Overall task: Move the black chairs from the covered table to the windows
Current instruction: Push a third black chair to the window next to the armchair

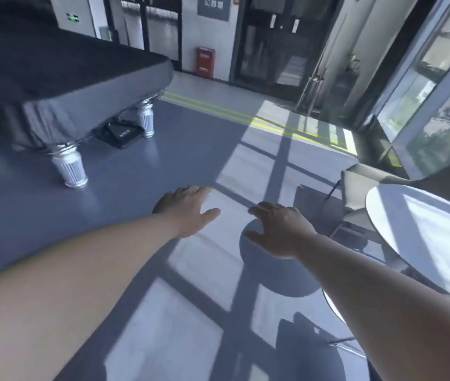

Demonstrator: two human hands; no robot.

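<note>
No chair showed beside the covered table [81, 78]. One dark chair [358, 191] sat tucked by the round tabletop [424, 237] near the windows [438, 92], so we figured it was already parked. Our left hand [188, 210] and right hand [281, 229] hung apart over the floor [163, 166], fingers loose, holding nothing.

Two hands are counted: left hand [188, 210], right hand [278, 229]. One covered table [53, 78], one round table [424, 229] and one red box [205, 62] are seen. Two chairs are noted: far chair [355, 188], near chair [300, 342].
</note>
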